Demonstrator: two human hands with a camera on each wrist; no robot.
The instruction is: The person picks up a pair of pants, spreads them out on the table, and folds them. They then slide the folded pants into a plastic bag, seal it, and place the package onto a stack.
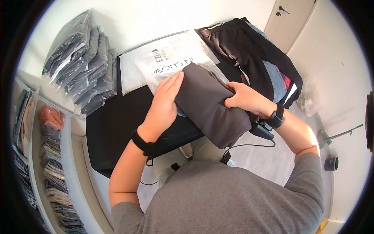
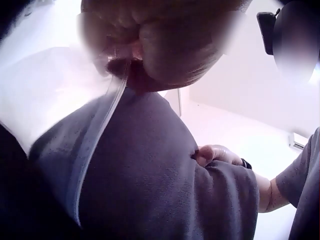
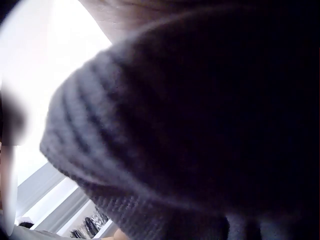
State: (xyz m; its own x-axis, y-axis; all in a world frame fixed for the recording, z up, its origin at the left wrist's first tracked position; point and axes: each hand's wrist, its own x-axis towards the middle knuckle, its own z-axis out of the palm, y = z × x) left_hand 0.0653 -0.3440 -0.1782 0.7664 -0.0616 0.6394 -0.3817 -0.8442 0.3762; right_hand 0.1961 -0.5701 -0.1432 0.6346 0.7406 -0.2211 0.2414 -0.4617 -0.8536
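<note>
A folded dark grey garment is held tilted above the front of the black table. My right hand grips its right side, thumb on top and fingers hidden behind the fold. My left hand lies along the garment's left edge, fingers extended, thumb hidden from the head view. In the left wrist view, the edge of a clear plastic bag runs up into my left hand, beside the garment. Behind the garment lies clear packaging printed IN SHOW. The garment's cloth nearly fills the right wrist view.
Bagged dark garments form a tall stack at the table's back left. Black trousers and denim lie at the back right. Shelves of folded clothes stand on the left. A cable hangs from the right wrist device.
</note>
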